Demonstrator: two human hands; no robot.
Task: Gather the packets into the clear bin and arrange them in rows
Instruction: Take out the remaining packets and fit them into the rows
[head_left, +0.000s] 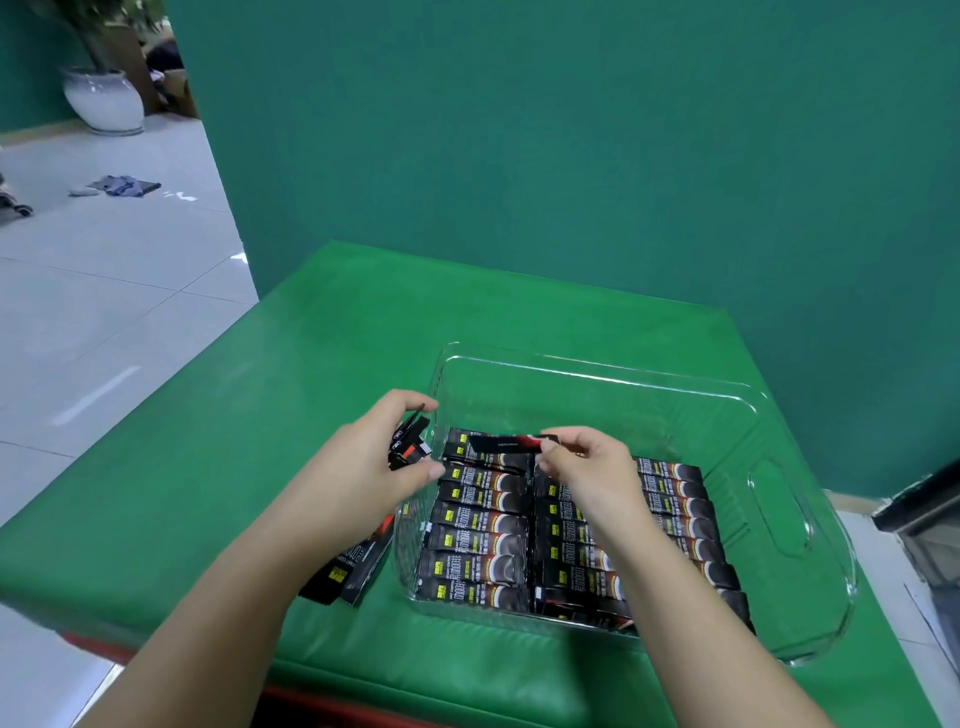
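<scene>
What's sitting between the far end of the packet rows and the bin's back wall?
Nothing: in the head view that stretch of the clear bin floor is bare, beyond the packet rows and the packet the right hand pinches.

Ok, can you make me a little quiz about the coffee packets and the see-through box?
1. True or false: the clear bin is full to its far wall.
2. What does the right hand pinch?
A) a spoon
B) one packet
C) nothing
3. Where do the loose packets outside the bin lie?

Key:
1. False; the far part is bare.
2. B.
3. On the green mat, left of the bin, under the left hand, which grips a small bunch.
</scene>
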